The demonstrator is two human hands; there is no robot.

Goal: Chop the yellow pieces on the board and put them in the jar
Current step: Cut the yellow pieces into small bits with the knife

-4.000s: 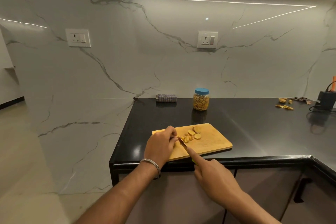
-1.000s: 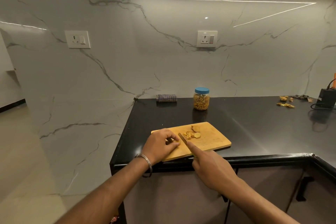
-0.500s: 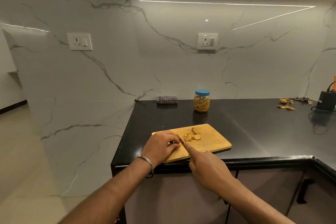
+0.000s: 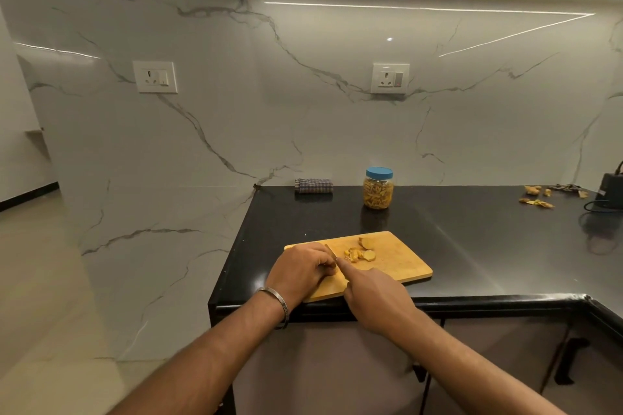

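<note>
On the wooden cutting board (image 4: pixel 397 266) at the counter's near edge, the left hand (image 4: pixel 300 271) curls over something hidden. The right hand (image 4: pixel 377 296) grips a knife (image 4: pixel 331 253), forefinger extended. Yellow pieces (image 4: pixel 360 253) lie just right of the blade; the blue-lidded jar (image 4: pixel 378 188) stands farther back.

Legible text, labels, brands, numbers, signs: none. Jar (image 4: pixel 378 190) beyond the fingers (image 4: pixel 325 263): no readable label. Wall sockets (image 4: pixel 390 78): no readable markings. Bracelet (image 4: pixel 279 305): engraving too small to read.
</note>
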